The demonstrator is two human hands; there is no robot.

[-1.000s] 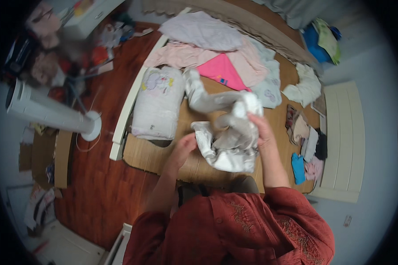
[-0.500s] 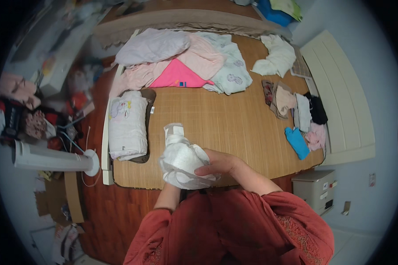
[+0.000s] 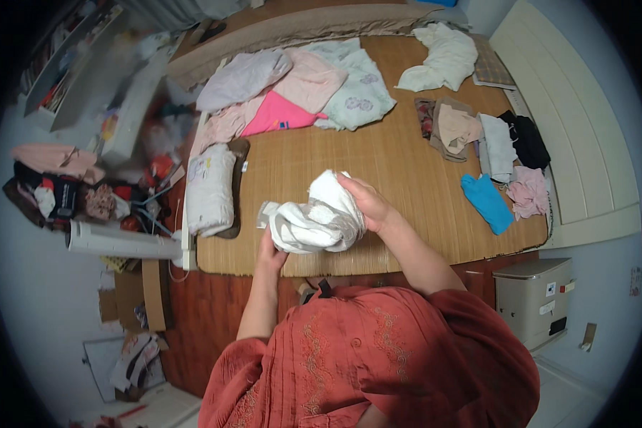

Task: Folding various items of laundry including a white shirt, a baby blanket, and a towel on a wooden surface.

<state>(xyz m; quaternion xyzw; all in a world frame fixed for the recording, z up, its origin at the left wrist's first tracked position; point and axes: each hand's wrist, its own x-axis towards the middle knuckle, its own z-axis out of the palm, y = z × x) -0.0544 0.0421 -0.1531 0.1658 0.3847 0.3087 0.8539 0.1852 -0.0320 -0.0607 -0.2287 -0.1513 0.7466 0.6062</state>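
Observation:
Both my hands hold a bunched white cloth [image 3: 317, 227] with greyish patches, above the near edge of the bamboo-mat bed [image 3: 399, 164]. My left hand [image 3: 271, 250] is closed on its lower left side, the fingers partly hidden by the folds. At the upper right my right hand [image 3: 367, 201] grips it, thumb along the top. A grey-and-white end of the cloth sticks out to the left. What kind of garment or cloth it is, the folds do not show.
At the left lies a rolled white quilt [image 3: 210, 191] on a brown pillow. Behind are pink and pale bedding [image 3: 314, 75] and a white crumpled cloth [image 3: 446, 60]. Folded clothes [image 3: 496, 146] and a blue garment [image 3: 486, 203] sit right. A white tower fan [image 3: 125, 240] stands left, a metal cabinet [image 3: 531, 296] right.
The white cloth has been lifted and turned into a wider bundle. My right hand has moved up to its upper right, and my left hand now shows at its left side.

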